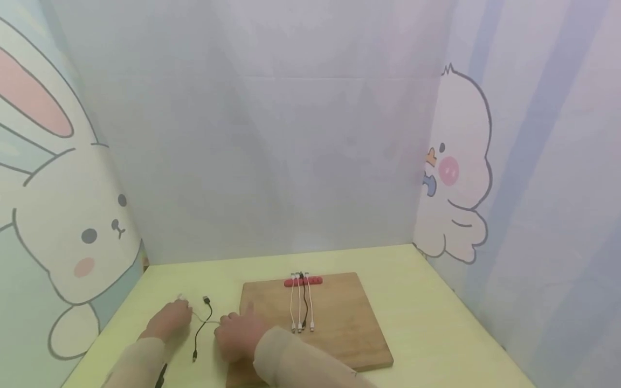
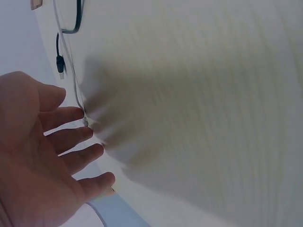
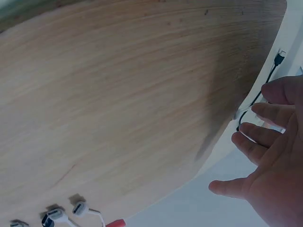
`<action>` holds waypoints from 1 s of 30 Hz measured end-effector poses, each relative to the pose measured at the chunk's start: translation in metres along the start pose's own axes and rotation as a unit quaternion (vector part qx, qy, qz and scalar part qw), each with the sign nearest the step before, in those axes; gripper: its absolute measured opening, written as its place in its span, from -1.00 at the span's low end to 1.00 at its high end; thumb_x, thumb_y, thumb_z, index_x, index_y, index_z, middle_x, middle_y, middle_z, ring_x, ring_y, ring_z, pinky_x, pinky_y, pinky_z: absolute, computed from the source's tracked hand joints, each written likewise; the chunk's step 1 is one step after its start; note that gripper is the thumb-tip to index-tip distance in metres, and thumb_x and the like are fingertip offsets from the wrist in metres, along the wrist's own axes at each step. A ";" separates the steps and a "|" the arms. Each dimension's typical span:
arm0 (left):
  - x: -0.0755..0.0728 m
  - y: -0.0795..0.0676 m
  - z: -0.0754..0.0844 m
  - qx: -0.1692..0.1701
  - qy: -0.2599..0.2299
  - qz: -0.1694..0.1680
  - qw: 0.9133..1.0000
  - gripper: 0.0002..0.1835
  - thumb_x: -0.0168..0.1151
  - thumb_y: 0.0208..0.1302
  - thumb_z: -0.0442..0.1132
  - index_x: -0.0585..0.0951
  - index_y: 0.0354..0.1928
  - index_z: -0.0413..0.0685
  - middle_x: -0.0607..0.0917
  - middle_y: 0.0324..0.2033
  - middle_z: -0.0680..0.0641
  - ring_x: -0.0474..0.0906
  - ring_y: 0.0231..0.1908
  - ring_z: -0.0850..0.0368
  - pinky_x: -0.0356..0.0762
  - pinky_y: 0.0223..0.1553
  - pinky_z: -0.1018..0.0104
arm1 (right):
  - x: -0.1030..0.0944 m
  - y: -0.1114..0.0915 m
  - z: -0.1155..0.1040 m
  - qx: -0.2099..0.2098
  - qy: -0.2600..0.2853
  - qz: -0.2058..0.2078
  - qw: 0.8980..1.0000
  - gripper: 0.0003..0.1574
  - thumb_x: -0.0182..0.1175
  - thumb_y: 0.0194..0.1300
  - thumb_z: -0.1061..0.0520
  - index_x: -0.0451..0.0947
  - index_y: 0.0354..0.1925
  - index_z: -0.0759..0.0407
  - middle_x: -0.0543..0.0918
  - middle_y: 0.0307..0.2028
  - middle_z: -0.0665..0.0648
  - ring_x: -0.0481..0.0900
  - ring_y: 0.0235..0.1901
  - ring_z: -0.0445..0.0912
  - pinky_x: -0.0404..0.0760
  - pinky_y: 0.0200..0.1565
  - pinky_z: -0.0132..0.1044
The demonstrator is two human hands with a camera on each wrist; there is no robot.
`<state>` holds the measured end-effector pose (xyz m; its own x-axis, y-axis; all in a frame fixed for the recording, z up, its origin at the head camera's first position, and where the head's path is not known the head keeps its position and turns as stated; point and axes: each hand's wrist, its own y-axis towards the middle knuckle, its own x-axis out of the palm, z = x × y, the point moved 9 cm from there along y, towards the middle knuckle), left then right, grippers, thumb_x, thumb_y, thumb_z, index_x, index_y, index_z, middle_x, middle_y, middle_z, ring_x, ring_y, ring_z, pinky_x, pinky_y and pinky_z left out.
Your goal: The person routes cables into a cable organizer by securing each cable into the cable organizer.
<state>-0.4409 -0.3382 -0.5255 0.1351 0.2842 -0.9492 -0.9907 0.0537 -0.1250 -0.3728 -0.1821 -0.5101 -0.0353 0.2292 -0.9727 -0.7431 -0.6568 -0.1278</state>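
A thin white cable point(image 1: 208, 322) lies on the table, stretched between the two hands and crossing a short black USB cable point(image 1: 199, 329). My left hand point(image 1: 168, 319) is at its far left end; in the left wrist view the fingers are spread and nearly straight, with the fingertips right at a small white plug point(image 2: 85, 122). My right hand point(image 1: 241, 332) is over the left edge of a wooden board point(image 1: 344, 318). Its fingers are extended in the right wrist view, the index fingertip close to the white cable's other plug point(image 3: 237, 114), and thumb and index stay apart.
On the board, a red cable holder point(image 1: 317, 280) near the back edge carries several short cables, white ones and a black one, laid side by side toward the front. Grey and cartoon-printed curtains point(image 1: 281, 161) enclose the pale yellow table point(image 1: 422, 302) at the back and sides.
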 end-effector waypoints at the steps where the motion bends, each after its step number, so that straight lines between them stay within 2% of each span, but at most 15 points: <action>1: 0.000 -0.001 0.001 0.001 -0.002 0.000 1.000 -0.61 -0.12 0.42 -0.28 0.47 0.01 -0.55 0.65 -0.24 -0.37 0.61 -0.23 -0.19 0.53 -0.03 -0.16 | 0.001 0.000 0.000 0.003 0.010 -0.008 1.000 -0.65 0.17 0.22 -0.14 0.53 0.01 -0.33 0.50 0.17 -0.26 0.45 0.16 -0.24 0.13 0.35 0.32; 2: -0.001 -0.001 0.003 0.001 -0.002 0.001 1.000 -0.63 -0.11 0.41 -0.28 0.49 -0.01 -0.52 0.66 -0.26 -0.33 0.61 -0.27 -0.13 0.54 -0.07 -0.14 | 0.001 -0.001 0.000 0.007 0.018 -0.015 1.000 -0.62 0.18 0.22 -0.15 0.52 0.04 -0.32 0.48 0.20 -0.25 0.43 0.21 -0.24 0.11 0.36 0.33; 6: -0.005 -0.005 0.010 0.009 0.017 0.008 1.000 -0.66 -0.09 0.37 -0.32 0.50 -0.02 -0.50 0.64 -0.19 -0.37 0.61 -0.24 -0.12 0.55 -0.05 -0.12 | 0.000 -0.005 0.000 0.008 0.034 -0.038 0.999 -0.57 0.15 0.26 -0.15 0.50 0.11 -0.29 0.45 0.26 -0.25 0.38 0.29 -0.24 0.08 0.38 0.33; 9: -0.009 -0.008 0.012 0.005 0.028 0.011 1.000 -0.68 -0.07 0.34 -0.34 0.51 -0.05 -0.50 0.60 -0.21 -0.37 0.58 -0.29 -0.11 0.57 -0.10 -0.10 | -0.002 -0.008 -0.004 -0.004 0.034 -0.041 0.999 -0.60 0.14 0.27 -0.16 0.52 0.09 -0.27 0.48 0.23 -0.24 0.41 0.26 -0.23 0.08 0.39 0.31; 12: -0.013 -0.010 0.012 0.000 0.033 0.014 0.999 -0.71 -0.05 0.33 -0.33 0.52 -0.09 -0.46 0.58 -0.27 -0.30 0.52 -0.35 -0.05 0.57 -0.16 -0.08 | -0.006 -0.010 -0.007 -0.010 0.026 -0.030 0.999 -0.69 0.18 0.24 -0.14 0.58 -0.02 -0.27 0.54 0.13 -0.22 0.46 0.15 -0.22 0.11 0.38 0.28; 16: -0.018 -0.012 0.010 -0.004 0.021 0.022 1.000 -0.83 -0.04 0.29 -0.35 0.54 -0.28 -0.27 0.57 -0.44 -0.13 0.44 -0.44 0.06 0.54 -0.33 0.04 | -0.009 -0.012 -0.015 -0.023 -0.010 0.000 1.000 -0.85 0.23 0.19 -0.10 0.60 -0.22 -0.33 0.57 -0.04 -0.22 0.48 -0.02 -0.23 0.22 0.34 0.24; 20: -0.021 -0.016 0.009 -0.001 0.004 0.032 0.999 -0.84 -0.05 0.26 -0.38 0.47 -0.46 -0.10 0.50 -0.58 -0.02 0.37 -0.51 0.10 0.39 -0.48 0.20 | -0.011 -0.015 -0.026 -0.050 -0.053 0.028 0.997 -0.89 0.21 0.26 -0.08 0.59 -0.24 -0.38 0.57 -0.13 -0.25 0.48 -0.09 -0.24 0.33 0.29 0.17; 23: -0.022 -0.018 0.009 0.003 0.003 0.038 0.999 -0.85 -0.02 0.23 -0.38 0.48 -0.47 -0.09 0.51 -0.57 0.00 0.38 -0.51 0.09 0.38 -0.49 0.19 | -0.009 -0.015 -0.033 -0.070 -0.073 0.036 0.994 -0.87 0.20 0.30 -0.08 0.59 -0.22 -0.42 0.59 -0.15 -0.28 0.50 -0.10 -0.26 0.36 0.28 0.10; 30: -0.021 -0.021 0.005 0.003 0.004 0.048 0.999 -0.94 0.09 0.08 -0.41 0.45 -0.44 -0.11 0.49 -0.56 -0.01 0.37 -0.51 0.09 0.34 -0.50 0.22 | -0.005 -0.018 -0.044 -0.109 -0.104 0.026 0.988 -0.83 0.14 0.38 -0.07 0.58 -0.19 -0.46 0.60 -0.12 -0.34 0.45 -0.07 -0.29 0.27 0.36 0.06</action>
<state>-0.4228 -0.3403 -0.5010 0.0384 0.2807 -0.9590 -0.9990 0.0315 -0.0308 -0.3299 -0.2026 -0.5113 -0.2235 0.3190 -0.9210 -0.5764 -0.8053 -0.1390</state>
